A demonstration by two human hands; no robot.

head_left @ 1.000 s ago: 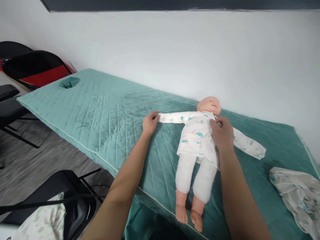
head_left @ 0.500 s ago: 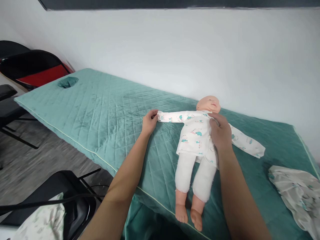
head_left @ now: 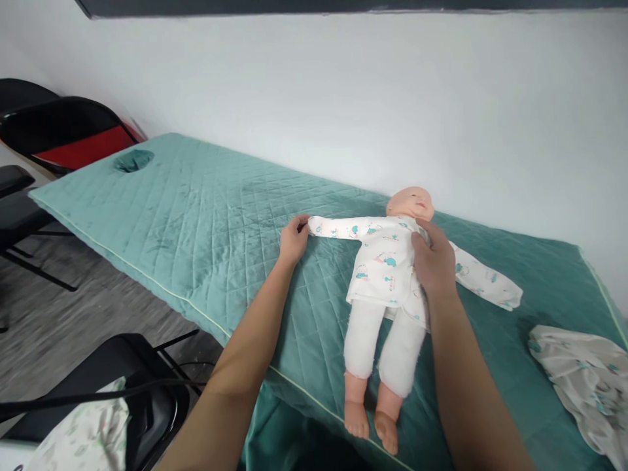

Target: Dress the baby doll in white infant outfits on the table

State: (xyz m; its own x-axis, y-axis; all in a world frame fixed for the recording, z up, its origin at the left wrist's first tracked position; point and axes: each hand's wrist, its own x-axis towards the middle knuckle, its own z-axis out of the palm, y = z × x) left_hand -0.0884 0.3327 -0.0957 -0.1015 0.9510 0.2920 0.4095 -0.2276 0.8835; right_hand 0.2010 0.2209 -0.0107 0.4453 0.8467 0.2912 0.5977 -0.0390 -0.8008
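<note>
A baby doll (head_left: 409,203) lies on its back on the green quilted bed, its head toward the wall and its bare feet toward me. It wears a white printed baby shirt (head_left: 383,261) over white padded legs. My left hand (head_left: 294,240) is closed in a pinch on the cuff of the shirt's sleeve, which is stretched out to the left. On the right side of the chest, my right hand (head_left: 434,258) has its fingers closed at the shirt's edge near the neckline. The other sleeve (head_left: 485,278) lies flat on the bed, slanting away to the right.
Crumpled pale printed cloth (head_left: 583,379) lies at the bed's right. The green bed (head_left: 206,209) runs along a white wall and has a hole (head_left: 133,161) at its far left. Black chairs (head_left: 63,134) stand left; another chair (head_left: 118,366) in front holds printed cloth (head_left: 83,432).
Both hands keep nearly the same places and grips. The doll and shirt lie almost unchanged, with only a very slight shift in the view.
</note>
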